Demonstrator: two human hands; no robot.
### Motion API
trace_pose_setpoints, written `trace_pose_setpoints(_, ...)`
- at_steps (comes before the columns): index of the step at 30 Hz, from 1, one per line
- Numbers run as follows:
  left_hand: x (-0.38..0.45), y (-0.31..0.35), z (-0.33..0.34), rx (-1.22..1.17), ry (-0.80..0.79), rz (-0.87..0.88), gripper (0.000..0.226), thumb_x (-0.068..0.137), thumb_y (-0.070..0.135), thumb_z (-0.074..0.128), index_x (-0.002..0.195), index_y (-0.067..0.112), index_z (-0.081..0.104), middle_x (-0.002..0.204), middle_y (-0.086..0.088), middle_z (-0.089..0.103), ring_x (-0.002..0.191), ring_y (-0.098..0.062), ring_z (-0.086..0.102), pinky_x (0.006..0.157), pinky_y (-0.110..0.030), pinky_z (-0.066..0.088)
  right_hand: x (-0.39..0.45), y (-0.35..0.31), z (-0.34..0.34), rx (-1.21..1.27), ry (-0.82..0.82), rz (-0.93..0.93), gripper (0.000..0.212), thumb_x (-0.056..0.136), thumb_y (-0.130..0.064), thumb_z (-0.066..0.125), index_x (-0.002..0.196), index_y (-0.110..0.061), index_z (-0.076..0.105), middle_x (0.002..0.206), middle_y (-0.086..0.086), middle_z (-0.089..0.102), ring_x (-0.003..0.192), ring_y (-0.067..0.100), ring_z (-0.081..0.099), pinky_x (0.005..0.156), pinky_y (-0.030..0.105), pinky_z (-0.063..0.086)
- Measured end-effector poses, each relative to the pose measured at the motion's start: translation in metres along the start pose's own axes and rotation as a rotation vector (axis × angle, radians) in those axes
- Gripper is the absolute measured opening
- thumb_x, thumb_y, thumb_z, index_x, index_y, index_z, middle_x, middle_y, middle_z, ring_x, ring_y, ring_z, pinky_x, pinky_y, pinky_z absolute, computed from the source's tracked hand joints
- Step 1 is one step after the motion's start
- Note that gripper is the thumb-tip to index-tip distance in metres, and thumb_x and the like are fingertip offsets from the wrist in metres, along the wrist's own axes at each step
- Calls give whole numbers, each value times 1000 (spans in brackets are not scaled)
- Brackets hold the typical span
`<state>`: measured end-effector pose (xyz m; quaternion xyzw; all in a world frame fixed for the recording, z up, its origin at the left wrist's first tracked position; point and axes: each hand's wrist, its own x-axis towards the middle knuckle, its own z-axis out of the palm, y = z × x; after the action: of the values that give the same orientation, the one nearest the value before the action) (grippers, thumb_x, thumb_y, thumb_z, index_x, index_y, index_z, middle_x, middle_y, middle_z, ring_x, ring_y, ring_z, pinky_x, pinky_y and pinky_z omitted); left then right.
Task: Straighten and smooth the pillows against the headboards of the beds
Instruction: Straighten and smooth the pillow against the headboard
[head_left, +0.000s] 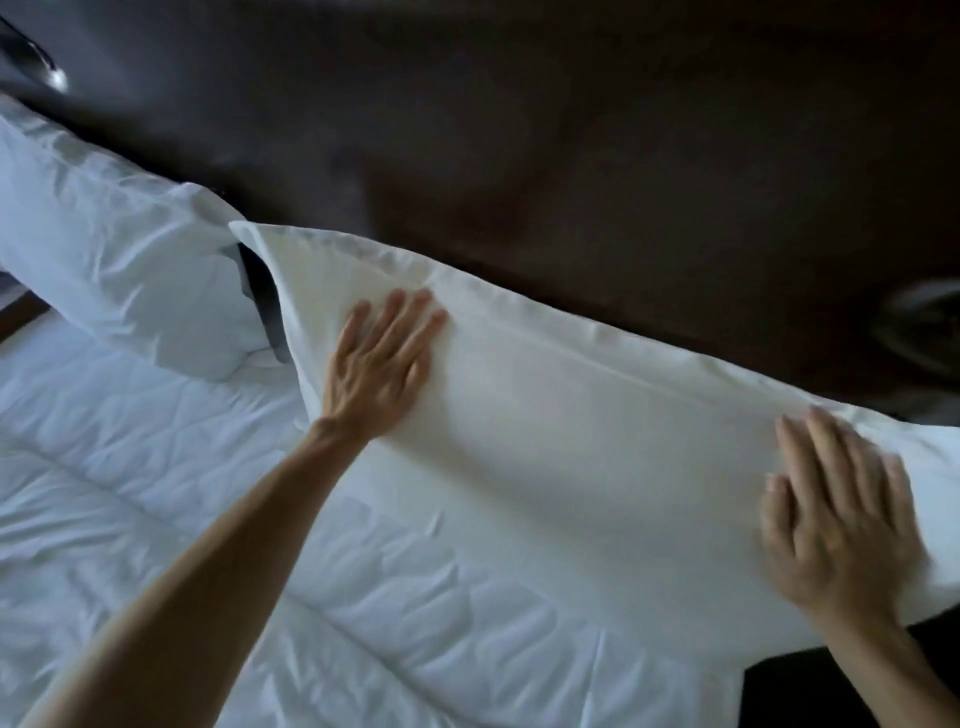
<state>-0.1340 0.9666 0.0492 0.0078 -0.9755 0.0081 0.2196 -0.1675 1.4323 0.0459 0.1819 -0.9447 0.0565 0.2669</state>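
A white pillow (597, 431) leans against the dark brown headboard (571, 156), its flanged top edge along the board. My left hand (382, 361) lies flat on its upper left part, fingers spread, holding nothing. On the pillow's right end my right hand (841, 514) also presses flat with fingers apart, slightly blurred. A second white pillow (119, 260), wrinkled, rests against the headboard to the left, a narrow dark gap between the two.
A white quilted duvet (234, 519) covers the bed below the pillows. The bed's right edge drops to dark floor (810, 691) at lower right. A shiny metal fitting (39, 65) shows at top left, another dim object (919, 322) at right.
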Motion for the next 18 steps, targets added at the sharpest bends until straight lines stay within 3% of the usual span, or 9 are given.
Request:
trace_pose_setpoints(5,-24,27,-13,-80,96,-130,49,106,32,35,154,22,37,162,-5,33,152,-25,24,122,-55,19,-6,-16,-12,68,49,28,45,101,-22,44,143,-6,49,153,14,46,140,35,45,111,68,30)
trace_pose_setpoints(9,-57,108,1,-163,123,72,47,103,32,41,150,29,44,160,-7,35,151,-25,27,121,-52,21,-23,-108,-12,223,11,-169,48,98,-25,47,143,-8,50,152,11,47,140,27,44,116,67,22)
trace_pose_setpoints(12,-62,125,20,-170,164,73,47,103,31,39,150,30,43,160,-5,36,151,-23,28,119,-51,26,-27,-144,13,156,-82,-251,54,99,-34,47,151,-18,40,160,2,36,147,22,35,120,61,20)
trace_pose_setpoints(15,-58,94,36,-77,175,116,48,102,29,40,150,30,44,159,0,38,149,-20,32,116,-51,30,-25,-106,28,10,-88,-215,55,101,-40,44,154,-30,33,163,-1,30,150,22,31,121,54,19)
trace_pose_setpoints(18,-56,43,43,-19,161,100,49,102,27,39,151,26,43,159,-2,37,149,-21,33,117,-52,31,-30,-52,21,-65,-62,-132,55,101,-40,42,154,-29,34,164,2,30,150,25,30,120,57,22)
